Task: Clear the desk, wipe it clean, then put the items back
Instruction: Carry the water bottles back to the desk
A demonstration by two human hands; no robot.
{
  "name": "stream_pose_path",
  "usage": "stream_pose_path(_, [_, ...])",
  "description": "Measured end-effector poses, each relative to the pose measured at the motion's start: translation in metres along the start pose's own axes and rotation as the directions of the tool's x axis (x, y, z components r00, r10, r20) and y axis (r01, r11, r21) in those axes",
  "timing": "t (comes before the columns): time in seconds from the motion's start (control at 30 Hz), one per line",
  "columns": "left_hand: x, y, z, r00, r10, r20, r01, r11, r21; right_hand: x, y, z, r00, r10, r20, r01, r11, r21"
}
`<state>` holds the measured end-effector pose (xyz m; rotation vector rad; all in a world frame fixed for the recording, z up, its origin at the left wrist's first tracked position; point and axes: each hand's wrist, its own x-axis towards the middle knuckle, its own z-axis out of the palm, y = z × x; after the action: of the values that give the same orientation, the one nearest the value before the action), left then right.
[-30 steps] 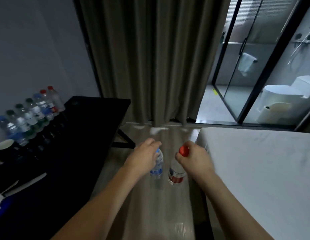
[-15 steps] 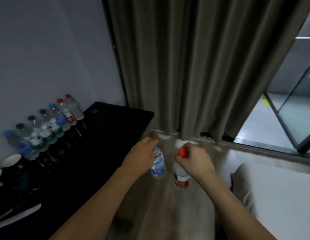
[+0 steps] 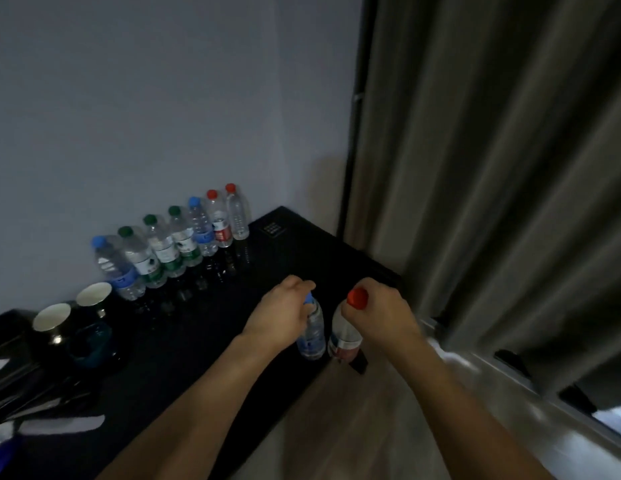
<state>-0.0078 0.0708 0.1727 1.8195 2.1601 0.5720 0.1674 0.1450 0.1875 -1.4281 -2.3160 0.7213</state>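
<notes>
Two bare forearms are reaching forward from the bottom of the view, over the near edge of a black desk (image 3: 205,341) and the wood-look floor (image 3: 354,427) beside it. The left hand (image 3: 281,315) is curling its fingers around the neck of a small clear water bottle with a blue cap (image 3: 312,332), holding it upright above the desk's right end. The right hand (image 3: 382,317) is gripping the neck of a clear bottle with a red cap (image 3: 343,336), its red lid showing above the thumb; the two bottles are hanging side by side, just apart. At the lower left, blurred white and blue items are lying on the desk, too unclear to name. Farther back on the left, two dark cups with pale insides (image 3: 73,310) are standing close together. Beyond them, a row of seven water bottles (image 3: 170,244) is lining the back edge of the desk against a grey wall (image 3: 163,98), with blue, green and red caps. A square grille (image 3: 274,229) is sitting in the desk's far corner. To the right, a tall olive-brown curtain (image 3: 492,168) is hanging down to a window sill.
</notes>
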Motion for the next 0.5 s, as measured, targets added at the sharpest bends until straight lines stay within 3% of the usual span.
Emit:
stream_pose_path(0.23, [0.033,-0.067,-0.029,0.968,-0.227,-0.104,0.231,0.973,0.021,0.107,-0.050,0.047,0.961,-0.192,0.201,0.193,0.981,0.013])
stream_pose_path(0.5, [0.025,-0.137,-0.059,0.814,-0.519,-0.261,0.540,0.842,0.009,0.191,-0.130,0.113,0.804,-0.468,0.366,0.471,0.878,0.088])
